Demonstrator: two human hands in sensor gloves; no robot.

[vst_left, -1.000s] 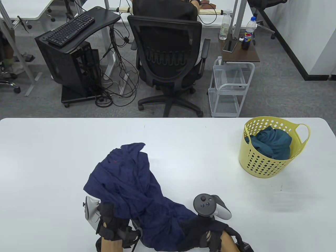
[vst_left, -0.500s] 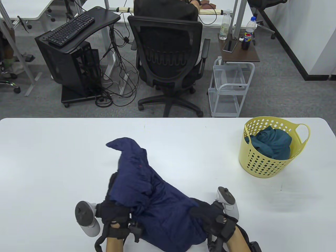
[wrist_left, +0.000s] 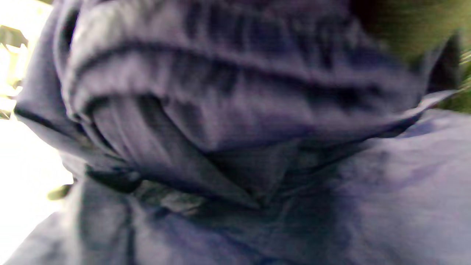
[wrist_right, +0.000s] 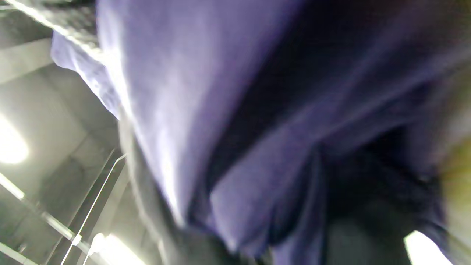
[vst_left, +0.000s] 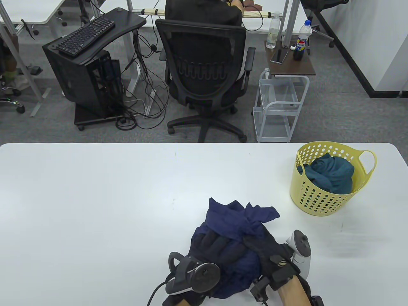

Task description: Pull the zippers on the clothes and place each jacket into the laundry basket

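Navy jacket: a crumpled dark navy fabric jacket (vst_left: 236, 223) bunched into a ball at the lower centre of the table view, right of middle, with loose ends sticking up toward the upper right of the bundle.
Left hand: the black-gloved left hand (vst_left: 212, 244) lies over the left side of the bundle, fingers curled into the cloth — its grip is closed on the navy jacket. A grey round tracker (vst_left: 194, 277) sits on its back near the bottom edge.
Right hand: the black-gloved right hand (vst_left: 264, 245) clasps the bundle's right side, grip likewise wrapped on the fabric; a white tracker (vst_left: 301, 251) stands just to its right.
Wrist views: both are filled with blurred navy folds (wrist_left: 235, 110) (wrist_right: 235, 110) pressed close to the lens; no fingers can be made out there.
Basket: a yellow perforated plastic laundry basket (vst_left: 322, 197) stands at the right of the white tabletop (vst_left: 95, 207), up and to the right of the bundle and apart from it.
Basket contents: a teal crumpled garment (vst_left: 331, 172) rises above the rim.
Background: a black mesh office chair (vst_left: 204, 73) in the upper centre — a black keyboard (vst_left: 84, 35) on a stand in the upper left.
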